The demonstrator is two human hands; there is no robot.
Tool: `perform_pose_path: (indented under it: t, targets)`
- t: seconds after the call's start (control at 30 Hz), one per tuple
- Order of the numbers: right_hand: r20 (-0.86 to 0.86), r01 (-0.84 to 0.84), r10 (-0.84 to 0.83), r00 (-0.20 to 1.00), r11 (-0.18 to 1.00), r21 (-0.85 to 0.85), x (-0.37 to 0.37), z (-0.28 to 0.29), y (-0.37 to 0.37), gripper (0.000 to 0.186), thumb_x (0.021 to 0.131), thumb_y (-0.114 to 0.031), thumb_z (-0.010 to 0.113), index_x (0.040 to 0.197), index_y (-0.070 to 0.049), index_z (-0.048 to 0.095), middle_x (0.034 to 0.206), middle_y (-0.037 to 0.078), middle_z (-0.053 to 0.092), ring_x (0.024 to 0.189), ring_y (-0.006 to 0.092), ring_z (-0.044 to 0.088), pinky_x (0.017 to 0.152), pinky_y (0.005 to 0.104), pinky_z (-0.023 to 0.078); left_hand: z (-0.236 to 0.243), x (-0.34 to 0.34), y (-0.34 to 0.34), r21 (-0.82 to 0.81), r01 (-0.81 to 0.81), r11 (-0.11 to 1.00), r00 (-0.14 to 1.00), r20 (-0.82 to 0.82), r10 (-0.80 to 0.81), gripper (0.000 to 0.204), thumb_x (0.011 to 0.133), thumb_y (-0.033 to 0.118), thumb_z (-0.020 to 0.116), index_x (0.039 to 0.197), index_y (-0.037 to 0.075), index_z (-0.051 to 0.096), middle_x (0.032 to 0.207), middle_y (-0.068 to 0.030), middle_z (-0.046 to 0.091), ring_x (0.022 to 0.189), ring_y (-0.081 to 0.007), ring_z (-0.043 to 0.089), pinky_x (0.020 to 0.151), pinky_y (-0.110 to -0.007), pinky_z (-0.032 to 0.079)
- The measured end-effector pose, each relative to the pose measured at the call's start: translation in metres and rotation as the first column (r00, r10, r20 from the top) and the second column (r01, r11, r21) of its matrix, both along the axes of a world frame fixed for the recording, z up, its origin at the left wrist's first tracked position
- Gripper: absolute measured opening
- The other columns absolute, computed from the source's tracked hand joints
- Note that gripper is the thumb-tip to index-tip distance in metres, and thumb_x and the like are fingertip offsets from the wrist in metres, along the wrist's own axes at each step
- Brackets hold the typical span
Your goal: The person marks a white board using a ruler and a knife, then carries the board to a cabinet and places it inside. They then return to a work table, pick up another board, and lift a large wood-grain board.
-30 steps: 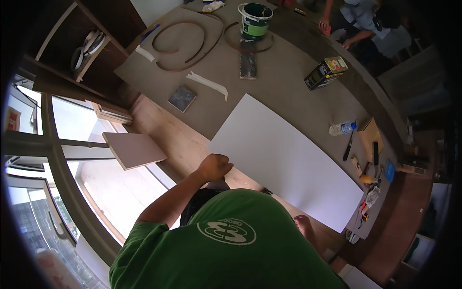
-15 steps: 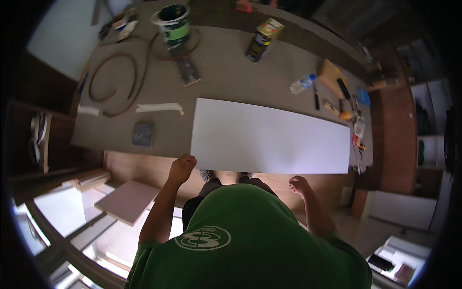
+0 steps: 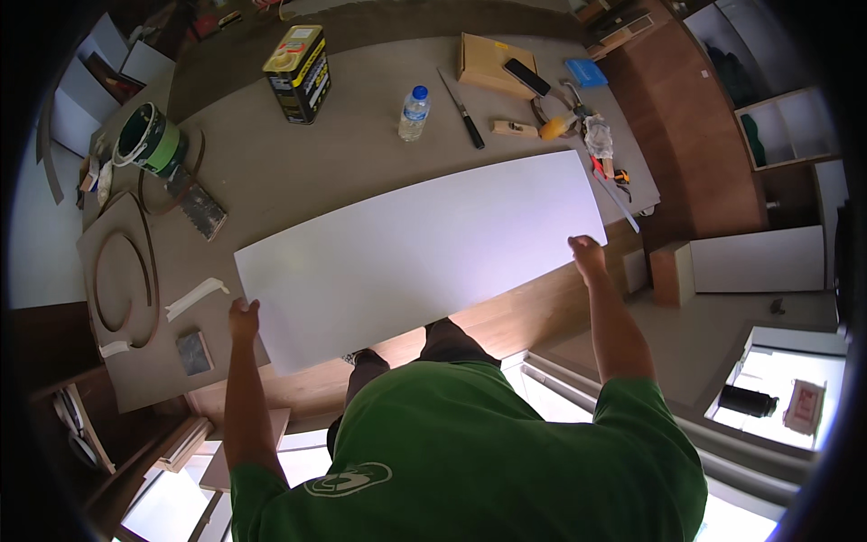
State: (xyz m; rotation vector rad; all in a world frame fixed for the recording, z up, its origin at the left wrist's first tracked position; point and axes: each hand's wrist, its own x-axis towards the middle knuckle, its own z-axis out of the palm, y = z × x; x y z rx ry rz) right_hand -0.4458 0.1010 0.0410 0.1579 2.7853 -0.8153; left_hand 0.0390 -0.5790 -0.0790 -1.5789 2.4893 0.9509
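Observation:
A long white panel [image 3: 420, 257] lies on the grey-brown table, its near edge overhanging the table's front. My left hand [image 3: 243, 321] holds the panel's left edge, fingers closed at the rim. Near the right corner, my right hand [image 3: 587, 256] grips the panel's near edge, with its fingertips curled over the top face. The undersides of both grips are hidden. Just left of my left hand lies a dark square block [image 3: 193, 352], with a pale curled strip [image 3: 196, 298] above it.
Beyond the panel stand a water bottle [image 3: 414, 115], a metal can [image 3: 299, 74] and a cardboard box [image 3: 483, 65]. A knife-like tool [image 3: 463, 110] and a yellow-headed mallet [image 3: 557, 126] lie nearby. At left are a green-banded bucket [image 3: 153, 143] and coiled brown edging [image 3: 152, 257].
My view has turned, so the table appears shifted left and tilted. My right hand has come up from below the panel's near edge and taken hold; my left hand is now along the left edge.

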Motion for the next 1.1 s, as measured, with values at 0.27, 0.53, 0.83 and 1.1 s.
perform_pose_path:
  t: [0.27,0.53,0.83,1.1]
  targets:
    - [0.055,-0.053,0.043,0.998,0.979,0.197,-0.210,-0.055,0.042,0.059,0.091,-0.048,0.064,0.119,0.004,0.064,0.118,0.022,0.068,0.112,0.0326,0.064,0.096,0.0400,0.049,-0.011,-0.057,0.019,-0.024,-0.341,0.940,0.928,0.148,0.341,0.079,0.087,0.047,0.067,0.138,-0.010,0.046,0.138,-0.0332,0.050,0.129,-0.0439,0.050,0.109,-0.048,0.041]
    - [0.090,0.032,-0.076,0.993,0.910,0.413,-0.284,-0.124,0.055,0.091,0.086,-0.070,0.055,0.140,0.003,0.048,0.142,0.032,0.046,0.131,0.0453,0.048,0.108,0.0507,0.042,-0.011,-0.067,0.011,-0.134,-0.343,0.930,0.890,0.269,0.368,0.080,0.087,0.053,0.064,0.135,-0.010,0.050,0.136,-0.0310,0.054,0.126,-0.0426,0.054,0.106,-0.046,0.043]
    - [0.084,0.034,-0.075,0.994,0.911,0.412,-0.285,-0.138,0.059,0.096,0.079,-0.074,0.063,0.136,0.001,0.052,0.135,0.028,0.052,0.123,0.0433,0.054,0.104,0.0501,0.045,-0.013,-0.088,0.012,-0.048,-0.550,0.834,0.805,0.235,0.544,0.088,0.082,0.061,0.064,0.135,-0.007,0.052,0.136,-0.0287,0.055,0.125,-0.0406,0.054,0.106,-0.046,0.044]
    - [0.036,0.037,-0.056,0.998,0.915,0.401,-0.291,-0.136,0.069,0.096,0.078,-0.074,0.064,0.127,0.008,0.057,0.128,0.031,0.056,0.118,0.0430,0.058,0.102,0.0483,0.046,-0.016,-0.083,-0.001,-0.156,-0.454,0.877,0.793,0.379,0.477,0.099,0.080,0.075,0.059,0.133,-0.008,0.053,0.135,-0.0291,0.055,0.126,-0.0409,0.054,0.106,-0.048,0.044]
